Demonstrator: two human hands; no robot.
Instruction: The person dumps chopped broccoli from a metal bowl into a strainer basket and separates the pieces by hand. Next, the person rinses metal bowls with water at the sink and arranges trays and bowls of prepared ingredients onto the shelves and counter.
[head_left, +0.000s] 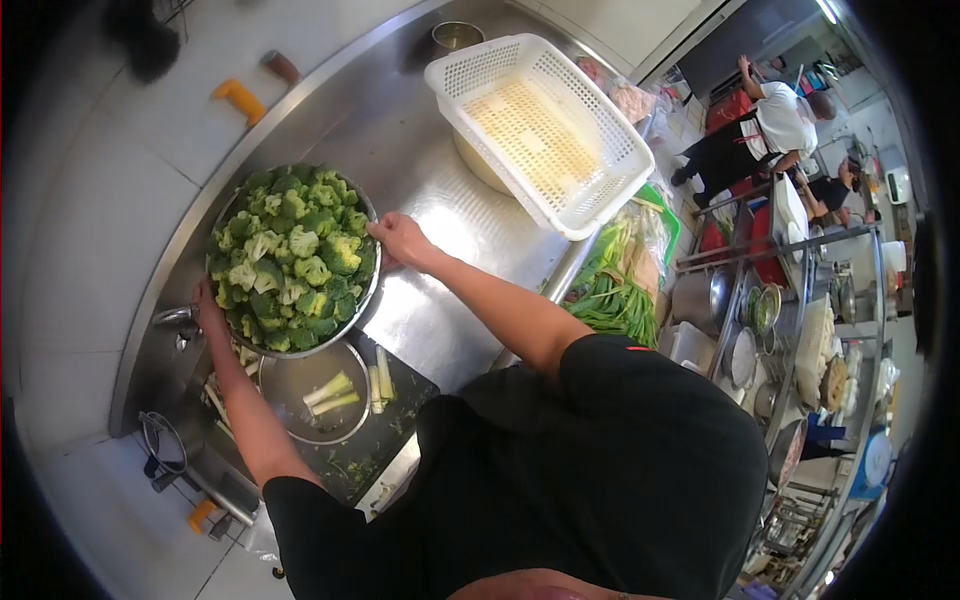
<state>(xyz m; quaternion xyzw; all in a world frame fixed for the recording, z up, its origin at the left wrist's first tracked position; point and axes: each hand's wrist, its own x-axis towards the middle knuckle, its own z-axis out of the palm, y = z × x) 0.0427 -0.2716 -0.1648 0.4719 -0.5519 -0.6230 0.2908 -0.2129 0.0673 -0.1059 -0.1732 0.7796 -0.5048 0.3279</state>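
A round metal bowl (375, 285) is heaped with broccoli florets (290, 255). My right hand (402, 241) grips its rim on the right, thumb and fingers closed on the edge. On the opposite side, my left hand (207, 310) holds the rim, its fingers partly hidden by the bowl. Just below sits a second round metal vessel (285, 415) with a few pale green stalks (331, 393) in it. It rests partly over a dark cutting board (400, 390), where more cut stalks (380, 378) and green scraps lie.
A white perforated basket (600, 190) stands tilted on a pale container at the counter's far side. Leafy greens (620, 300) lie in a green crate beside the counter. A faucet (177, 316) juts out near my left hand. Racks and two people (775, 125) are at right.
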